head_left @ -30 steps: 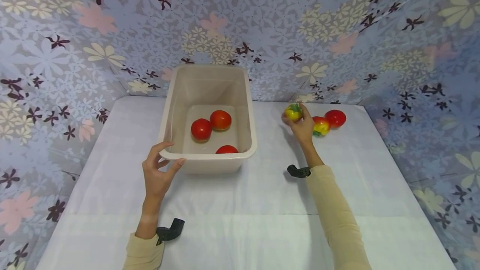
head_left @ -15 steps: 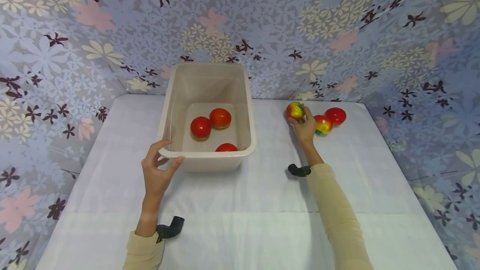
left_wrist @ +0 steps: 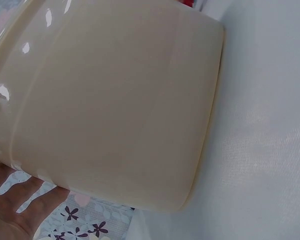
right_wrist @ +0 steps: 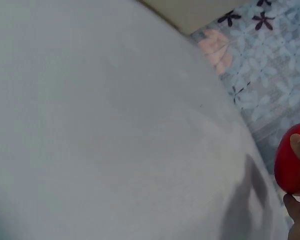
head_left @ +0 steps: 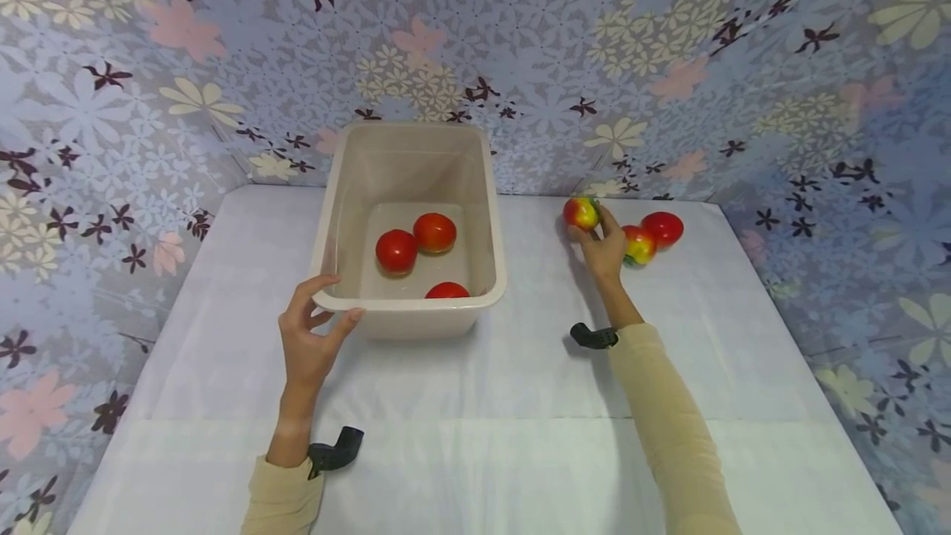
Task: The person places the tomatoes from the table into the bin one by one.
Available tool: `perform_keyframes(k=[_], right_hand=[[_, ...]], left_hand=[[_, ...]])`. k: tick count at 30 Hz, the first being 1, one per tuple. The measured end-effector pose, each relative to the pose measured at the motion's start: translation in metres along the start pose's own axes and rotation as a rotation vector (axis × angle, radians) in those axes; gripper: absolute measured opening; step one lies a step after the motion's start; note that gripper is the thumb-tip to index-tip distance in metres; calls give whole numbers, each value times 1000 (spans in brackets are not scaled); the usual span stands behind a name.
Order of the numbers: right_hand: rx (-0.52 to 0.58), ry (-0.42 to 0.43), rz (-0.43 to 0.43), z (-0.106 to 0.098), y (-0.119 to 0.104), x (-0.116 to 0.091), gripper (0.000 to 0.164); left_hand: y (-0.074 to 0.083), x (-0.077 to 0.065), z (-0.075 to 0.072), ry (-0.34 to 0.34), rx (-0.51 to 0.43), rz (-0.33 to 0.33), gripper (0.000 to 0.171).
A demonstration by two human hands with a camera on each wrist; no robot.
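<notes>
A beige plastic bin (head_left: pixel 412 320) stands on the cloth-covered table. At its near left corner my left hand (head_left: pixel 308 345) grips the rim, thumb on the front edge and fingers along the left side. Inside lie red tomatoes (head_left: pixel 396 252), one partly hidden by the front wall. To the right of the bin, my right hand (head_left: pixel 605 253) holds a red-and-yellow fruit (head_left: pixel 579 213) with a green leafy top, pinched between thumb and fingers above the table. The right wrist view shows this fruit's red side (right_wrist: pixel 290 167). Its exact kind is unclear.
Just right of my right hand, a similar red-and-yellow fruit (head_left: pixel 639 245) lies against a red tomato-like one (head_left: pixel 663 228). White cloth covers the table (head_left: pixel 475 436). A flowered fabric backdrop (head_left: pixel 520 48) rises behind and at both sides.
The fruit in my right hand has turned: its green top went from facing up to facing right, and more red now shows. My left hand keeps its place on the bin.
</notes>
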State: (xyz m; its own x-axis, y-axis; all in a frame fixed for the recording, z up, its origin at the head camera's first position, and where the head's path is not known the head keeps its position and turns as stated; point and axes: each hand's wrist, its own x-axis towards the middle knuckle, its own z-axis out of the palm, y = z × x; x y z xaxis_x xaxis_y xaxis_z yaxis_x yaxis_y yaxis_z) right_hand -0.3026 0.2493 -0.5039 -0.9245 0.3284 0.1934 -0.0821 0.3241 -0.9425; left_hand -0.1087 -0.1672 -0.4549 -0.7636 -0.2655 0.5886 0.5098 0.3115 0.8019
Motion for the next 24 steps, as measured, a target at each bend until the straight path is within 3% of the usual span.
perform_keyframes(k=[5,12,17,24], right_hand=[[40,-10,-8,3,-16,0,63],[216,-51,-66,12,-50,-10,63],[209,-120,-132,18,-82,-23,60],[110,-191,-267,23,-129,-46,58]], left_hand=[[1,1,-1,7,-7,2,48],[-2,1,-1,-3,-20,-1,48],[-3,1,-2,-14,-16,-7,49],[-4,0,-2,-12,-11,-5,50]])
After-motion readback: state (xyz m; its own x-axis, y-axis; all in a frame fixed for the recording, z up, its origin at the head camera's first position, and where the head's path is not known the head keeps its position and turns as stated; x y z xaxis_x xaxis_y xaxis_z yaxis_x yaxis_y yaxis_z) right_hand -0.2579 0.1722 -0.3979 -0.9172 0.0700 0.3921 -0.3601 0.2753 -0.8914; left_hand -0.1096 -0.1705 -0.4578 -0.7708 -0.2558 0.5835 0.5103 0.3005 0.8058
